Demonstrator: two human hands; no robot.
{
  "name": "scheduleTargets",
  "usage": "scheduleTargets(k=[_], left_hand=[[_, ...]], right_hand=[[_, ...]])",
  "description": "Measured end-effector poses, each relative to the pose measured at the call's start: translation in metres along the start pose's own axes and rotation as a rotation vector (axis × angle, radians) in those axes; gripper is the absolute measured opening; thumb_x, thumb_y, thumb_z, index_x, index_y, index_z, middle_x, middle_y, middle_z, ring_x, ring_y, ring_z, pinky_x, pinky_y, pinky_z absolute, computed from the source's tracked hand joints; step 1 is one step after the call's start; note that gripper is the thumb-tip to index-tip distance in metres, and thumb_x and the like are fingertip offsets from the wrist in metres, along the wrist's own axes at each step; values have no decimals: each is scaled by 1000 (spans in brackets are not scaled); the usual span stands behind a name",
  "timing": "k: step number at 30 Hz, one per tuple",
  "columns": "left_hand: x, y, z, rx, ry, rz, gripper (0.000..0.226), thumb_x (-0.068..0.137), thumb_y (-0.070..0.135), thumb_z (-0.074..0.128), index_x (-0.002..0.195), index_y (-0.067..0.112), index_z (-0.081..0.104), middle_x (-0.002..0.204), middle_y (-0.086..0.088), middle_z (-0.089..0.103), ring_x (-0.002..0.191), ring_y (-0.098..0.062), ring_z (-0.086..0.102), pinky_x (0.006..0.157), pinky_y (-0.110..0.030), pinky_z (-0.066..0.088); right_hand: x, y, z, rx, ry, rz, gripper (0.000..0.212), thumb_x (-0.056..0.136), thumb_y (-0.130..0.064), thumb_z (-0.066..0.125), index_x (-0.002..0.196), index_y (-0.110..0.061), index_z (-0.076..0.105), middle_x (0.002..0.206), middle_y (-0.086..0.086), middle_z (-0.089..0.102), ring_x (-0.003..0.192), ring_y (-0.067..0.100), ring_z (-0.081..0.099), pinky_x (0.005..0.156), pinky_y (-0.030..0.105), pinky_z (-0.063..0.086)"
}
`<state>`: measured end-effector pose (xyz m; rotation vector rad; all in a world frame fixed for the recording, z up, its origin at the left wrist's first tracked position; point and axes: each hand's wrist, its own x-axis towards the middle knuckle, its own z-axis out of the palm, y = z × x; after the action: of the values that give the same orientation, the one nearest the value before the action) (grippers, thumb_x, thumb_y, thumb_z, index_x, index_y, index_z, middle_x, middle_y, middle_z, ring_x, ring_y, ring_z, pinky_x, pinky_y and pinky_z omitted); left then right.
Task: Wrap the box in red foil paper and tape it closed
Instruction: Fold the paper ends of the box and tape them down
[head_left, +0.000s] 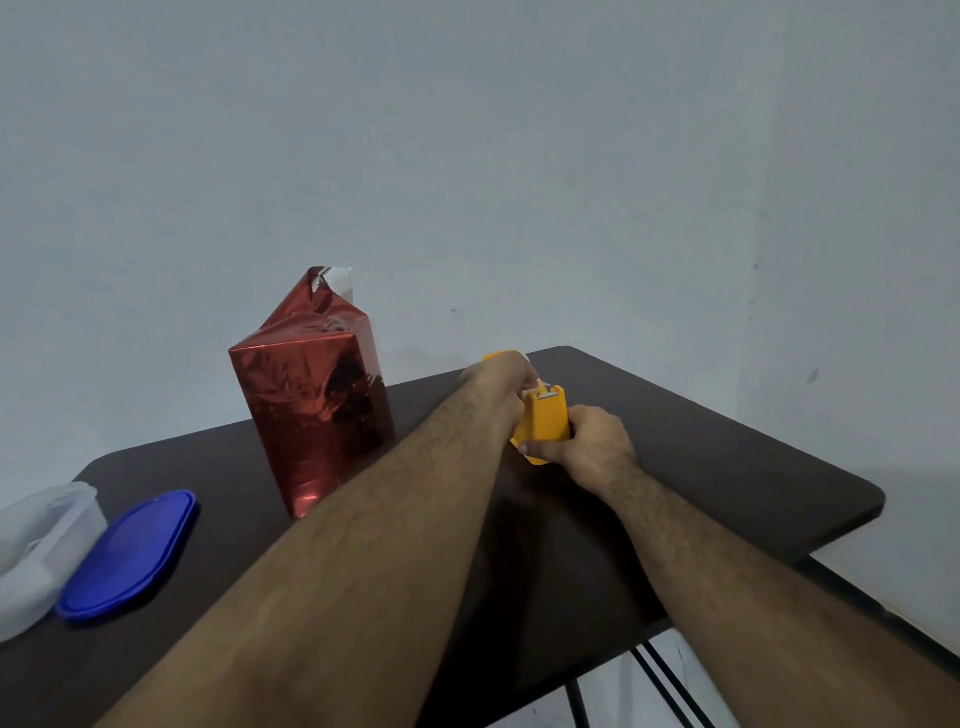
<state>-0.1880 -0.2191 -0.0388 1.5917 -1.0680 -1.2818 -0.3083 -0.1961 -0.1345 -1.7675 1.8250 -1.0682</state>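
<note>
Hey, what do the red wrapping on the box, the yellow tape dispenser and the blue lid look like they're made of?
Red wrapping: likely metallic foil paper, glossy, showing mirror-like reflections and sharp creases. Yellow tape dispenser: seemingly hard plastic, smooth, evenly coloured, with a small metal-looking strip at its top. Blue lid: probably plastic, smooth with a soft sheen and a moulded rim.

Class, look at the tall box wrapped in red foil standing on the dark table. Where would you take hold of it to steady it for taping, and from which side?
Probably grip the tall red foil-wrapped box round its flat upright sides below the top, coming from above or its near side. Its loose, crumpled top flap crushes easily, while the firm straight walls give fingers purchase.
</note>
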Motion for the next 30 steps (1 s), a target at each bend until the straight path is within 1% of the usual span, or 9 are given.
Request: scheduleTargets(k=[4,8,10,13,15,18,22,26,30], left_hand=[[-12,4,-5,3,-38,-14,14,101,11,57,87,9,60,72,-2,50,57,-18,40,51,-31,31],[-23,10,1,-58,-87,-54,12,102,13,52,104,11,64,70,-2,43,59,-18,36,54,-31,33],[-27,8,5,-76,-64,-40,9,97,10,55,101,10,63,63,2,43,57,-17,36,54,-31,35],[-36,-2,9,-113,-37,-42,7,90,5,58,89,8,64,48,12,58,30,-14,36,45,-20,38],[-41,-12,13,-131,1,-60,10,81,4,63,82,12,57,47,7,50,24,-14,31,46,-23,39],[-40,-23,20,-203,74,-14,25,72,3,67,96,12,64,59,1,49,39,-15,37,54,-27,45],[-42,-35,24,-221,110,53,48,73,0,67,120,3,69,71,-1,55,57,-16,46,71,-33,55],[-41,-47,28,-193,183,54,62,70,1,71,131,4,63,118,-15,73,113,-29,70,64,-32,54],[-36,-56,28,-131,252,102,44,77,4,76,117,6,59,108,-9,64,101,-31,62,86,-39,58]], right_hand=[[0,-1,0,-9,-1,11,54,65,-68,89,85,-27,59,81,-6,65,76,13,62,58,30,38],[0,-1,-1,18,0,24,55,62,-68,91,86,-27,63,83,-6,68,78,14,65,60,31,42],[0,-1,-2,34,3,27,55,60,-67,92,86,-26,65,82,-6,69,77,14,66,59,30,42],[0,0,-3,55,-1,36,51,59,-64,92,86,-26,71,80,-7,72,77,15,69,61,29,47],[-2,0,-5,79,-7,35,41,63,-58,90,84,-26,74,78,-7,74,76,14,70,62,29,51],[-4,-1,-8,95,-26,28,27,68,-44,90,80,-25,74,75,-5,73,75,18,70,59,27,47],[-7,2,-15,168,-100,44,31,64,-32,97,84,-22,77,80,-4,76,78,17,72,63,30,52],[-3,11,-18,270,-138,42,24,69,-10,93,87,-20,79,84,-1,79,84,20,75,79,38,62],[7,27,-15,411,-202,28,35,82,8,72,101,-19,83,92,0,82,90,21,79,87,44,65]])
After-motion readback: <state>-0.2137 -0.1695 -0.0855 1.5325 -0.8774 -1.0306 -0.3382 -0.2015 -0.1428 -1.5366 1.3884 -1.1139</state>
